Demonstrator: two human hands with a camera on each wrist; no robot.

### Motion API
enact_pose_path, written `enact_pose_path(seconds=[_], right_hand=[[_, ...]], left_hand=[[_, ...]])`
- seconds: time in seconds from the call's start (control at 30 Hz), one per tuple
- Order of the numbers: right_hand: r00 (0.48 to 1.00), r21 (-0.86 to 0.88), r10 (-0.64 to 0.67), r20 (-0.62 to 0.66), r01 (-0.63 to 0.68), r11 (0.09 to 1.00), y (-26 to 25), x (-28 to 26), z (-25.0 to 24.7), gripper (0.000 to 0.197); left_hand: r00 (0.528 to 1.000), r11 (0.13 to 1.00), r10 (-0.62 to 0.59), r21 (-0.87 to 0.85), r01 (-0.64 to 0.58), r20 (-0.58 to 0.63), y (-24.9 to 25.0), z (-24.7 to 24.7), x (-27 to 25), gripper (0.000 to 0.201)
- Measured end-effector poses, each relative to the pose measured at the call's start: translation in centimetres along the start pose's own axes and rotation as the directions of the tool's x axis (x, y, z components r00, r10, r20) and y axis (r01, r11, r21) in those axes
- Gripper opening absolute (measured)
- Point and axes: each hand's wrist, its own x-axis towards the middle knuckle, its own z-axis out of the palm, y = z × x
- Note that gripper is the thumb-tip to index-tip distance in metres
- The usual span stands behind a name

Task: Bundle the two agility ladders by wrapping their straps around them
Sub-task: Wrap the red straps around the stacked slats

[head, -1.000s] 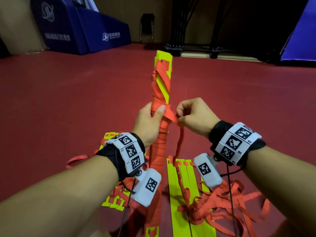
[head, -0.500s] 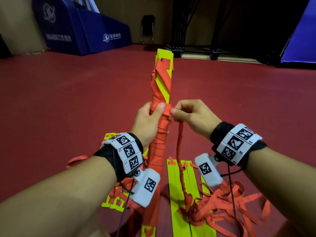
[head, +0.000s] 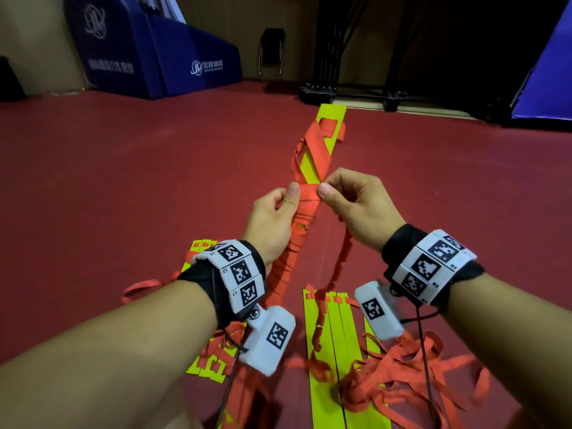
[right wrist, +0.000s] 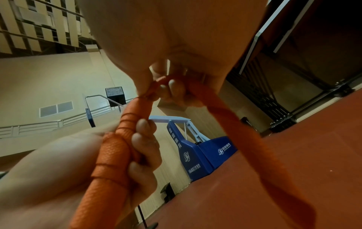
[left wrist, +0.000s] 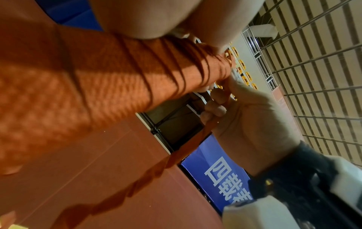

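A bundle of yellow ladder rungs (head: 332, 114) stands tilted away from me, wound along most of its length with orange strap (head: 312, 150). My left hand (head: 275, 218) grips the wrapped bundle (right wrist: 115, 147) at mid-height, thumb pressed on the top turn. My right hand (head: 356, 202) pinches the loose strap (head: 345, 252) right beside the bundle; the strap (right wrist: 245, 131) trails down from it to the floor. In the left wrist view the right hand's fingers (left wrist: 214, 109) curl round the strap (left wrist: 188, 148). A second ladder (head: 331, 345) lies flat on the floor below.
A tangle of loose orange straps (head: 402, 376) lies on the red floor (head: 123, 181) at the lower right, with more yellow rungs (head: 207, 366) under my left wrist. Blue padded bases (head: 154, 57) and a dark metal frame (head: 356, 91) stand at the far wall.
The right hand has brought the strap up from below the bundle to the top turn beside my left thumb. The bundle has tilted a little further away.
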Motion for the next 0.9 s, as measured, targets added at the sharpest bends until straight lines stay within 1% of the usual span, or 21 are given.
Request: enact_pose_path(seconds=[0.07,0.13,0.2,0.33,0.47,0.53,0.6,0.63,0.7,0.77,0.83,0.87,0.9], right_hand=[[0.998,0.081,-0.008,0.067,0.003,0.997,-0.2,-0.1,0.0,0.016],[0.993,0.165,-0.043,0.105,0.025,0.986,-0.5,-0.2,-0.2,0.011],[0.992,0.208,-0.086,0.098,0.064,0.976,-0.6,-0.2,-0.4,0.006],[0.990,0.264,-0.130,0.062,0.109,0.958,-0.7,-0.3,-0.3,0.001],[0.989,0.308,-0.139,0.041,0.120,0.944,-0.8,-0.4,-0.1,0.007],[0.990,0.328,-0.130,0.049,0.107,0.939,-0.8,-0.4,0.1,0.008],[0.992,0.330,-0.115,0.054,0.091,0.939,-0.7,-0.5,0.2,0.014],[0.992,0.331,-0.111,0.058,0.085,0.940,-0.7,-0.6,0.3,0.016],[0.993,0.348,-0.101,0.068,0.072,0.935,-0.7,-0.7,0.7,0.018],[0.996,0.373,-0.067,0.057,0.041,0.927,-0.9,-0.7,1.2,0.019],[1.000,0.348,-0.010,0.013,0.005,0.938,-0.9,-0.7,1.5,0.019],[1.000,0.316,0.010,-0.018,-0.004,0.949,-0.9,-0.6,1.6,0.019],[0.999,0.288,0.020,-0.042,-0.007,0.958,-0.8,-0.6,1.5,0.019]], left_hand=[[1.000,1.000,-0.003,0.015,0.003,-0.002,0.1,0.1,0.0,0.050],[1.000,1.000,-0.006,0.022,0.006,0.008,0.1,0.3,0.1,0.048],[1.000,1.000,-0.006,0.010,0.005,0.008,0.0,0.5,-0.1,0.046],[0.996,0.993,-0.069,-0.089,0.074,0.061,0.2,0.9,-0.6,0.044],[0.992,0.988,-0.095,-0.116,0.105,0.089,0.5,1.1,-0.9,0.049],[0.994,0.985,-0.090,-0.139,0.099,0.068,0.6,1.1,-1.1,0.039],[0.997,0.986,-0.058,-0.155,0.064,0.044,0.6,1.0,-1.0,0.027],[0.998,0.987,-0.045,-0.153,0.051,0.041,0.7,1.0,-1.0,0.025],[0.998,0.987,-0.046,-0.153,0.050,0.035,0.6,1.0,-1.1,0.027],[0.996,0.979,-0.078,-0.184,0.083,0.037,0.8,1.2,-1.3,0.036],[0.988,0.957,-0.134,-0.248,0.150,0.080,0.9,1.3,-1.5,0.046],[0.984,0.952,-0.143,-0.256,0.166,0.108,0.9,1.3,-1.5,0.049],[0.982,0.957,-0.135,-0.241,0.164,0.132,0.7,1.3,-1.5,0.046]])
